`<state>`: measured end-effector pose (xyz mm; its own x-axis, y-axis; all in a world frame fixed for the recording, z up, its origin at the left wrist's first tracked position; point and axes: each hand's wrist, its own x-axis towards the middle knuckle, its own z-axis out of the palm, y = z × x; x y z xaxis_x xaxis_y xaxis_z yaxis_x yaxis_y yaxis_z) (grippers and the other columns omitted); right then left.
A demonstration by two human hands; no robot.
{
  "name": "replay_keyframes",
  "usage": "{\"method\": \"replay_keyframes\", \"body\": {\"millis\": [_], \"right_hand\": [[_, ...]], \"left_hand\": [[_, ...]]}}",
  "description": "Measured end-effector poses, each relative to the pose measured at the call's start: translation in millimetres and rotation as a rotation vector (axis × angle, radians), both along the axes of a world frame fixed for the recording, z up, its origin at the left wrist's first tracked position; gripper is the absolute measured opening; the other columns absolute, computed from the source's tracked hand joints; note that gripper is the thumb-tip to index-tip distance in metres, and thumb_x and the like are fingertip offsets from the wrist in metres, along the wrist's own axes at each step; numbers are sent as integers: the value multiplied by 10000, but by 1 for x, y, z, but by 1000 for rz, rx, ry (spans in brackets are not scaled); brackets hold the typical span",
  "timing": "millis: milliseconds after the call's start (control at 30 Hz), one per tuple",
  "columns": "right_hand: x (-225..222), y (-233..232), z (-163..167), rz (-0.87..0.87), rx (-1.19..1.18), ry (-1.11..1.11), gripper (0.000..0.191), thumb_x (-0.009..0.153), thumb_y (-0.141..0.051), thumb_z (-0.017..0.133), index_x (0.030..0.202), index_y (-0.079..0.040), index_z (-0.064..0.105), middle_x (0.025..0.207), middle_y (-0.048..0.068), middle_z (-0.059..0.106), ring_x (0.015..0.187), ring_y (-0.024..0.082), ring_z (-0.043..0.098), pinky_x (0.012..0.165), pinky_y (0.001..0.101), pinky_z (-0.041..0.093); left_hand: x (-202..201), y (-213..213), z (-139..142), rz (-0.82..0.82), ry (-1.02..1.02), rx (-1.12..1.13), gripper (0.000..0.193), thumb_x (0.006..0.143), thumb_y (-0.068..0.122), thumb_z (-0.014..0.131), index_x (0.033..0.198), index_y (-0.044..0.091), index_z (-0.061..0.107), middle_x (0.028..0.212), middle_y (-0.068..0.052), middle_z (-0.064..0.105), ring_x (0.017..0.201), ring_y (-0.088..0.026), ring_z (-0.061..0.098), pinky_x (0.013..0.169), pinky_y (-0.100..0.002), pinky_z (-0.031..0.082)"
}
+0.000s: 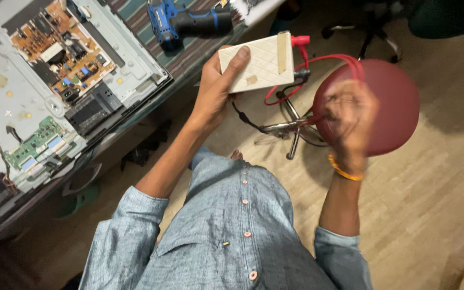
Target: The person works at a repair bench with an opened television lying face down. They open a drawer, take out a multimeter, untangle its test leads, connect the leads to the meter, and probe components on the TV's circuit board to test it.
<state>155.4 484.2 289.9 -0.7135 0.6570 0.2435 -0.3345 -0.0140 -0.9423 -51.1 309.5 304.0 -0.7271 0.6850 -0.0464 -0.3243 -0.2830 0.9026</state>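
Left grip [218,86] around cream box [256,67] (red leads [339,58] attached)

A cream box [256,67] with a diamond pattern, red wires [326,60], a dark red stool seat [390,104], a blue-black drill [191,22], a grey-blue shirt [232,225].

An opened flat-panel chassis [6,75] lies on the surface [189,56] at the left, its grey metal back bare. A brown circuit board [60,45] sits in its upper part, a black block [89,110] below that, and a small green board [36,145] near the lower edge. A blue and black cordless drill [189,21] lies on a striped cloth [135,16] just beyond the chassis. A red round stool [393,102] with chrome legs stands on the wooden floor [430,204]. A black chair base [371,32] stands farther off.
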Motion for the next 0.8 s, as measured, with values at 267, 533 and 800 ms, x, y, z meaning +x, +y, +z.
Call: {"method": "replay_keyframes", "body": {"millis": [267, 533, 800], "right_hand": [[18, -1, 16, -155, 345, -241, 277, 1105, -272, 542, 1017, -12, 580, 902, -2, 560, 709, 73, 447, 600, 287, 332], [13, 0, 15, -25, 207, -290, 410, 1228, -330, 504, 959, -41, 613, 716, -22, 494, 615, 40, 395, 561, 233, 279], [-45, -30, 46, 164, 132, -69, 371, 1191, -353, 531, 1054, -9, 535, 836, 32, 517, 641, 102, 427, 576, 264, 362]], "left_hand": [[4, -16, -12, 30, -111, -88, 545, 940, 527, 686, 1199, 49, 653, 958, 8, 706, 784, -50, 642, 587, -232, 467], [4, -30, -12, -78, -310, -42, 605, 896, 598, 627, 1225, 90, 646, 977, -19, 727, 802, -109, 700, 584, -303, 558], [17, -19, -9, -474, -339, 270, 515, 961, 497, 735, 1241, 93, 580, 1248, -16, 712, 1059, -123, 687, 839, -312, 541]]}}
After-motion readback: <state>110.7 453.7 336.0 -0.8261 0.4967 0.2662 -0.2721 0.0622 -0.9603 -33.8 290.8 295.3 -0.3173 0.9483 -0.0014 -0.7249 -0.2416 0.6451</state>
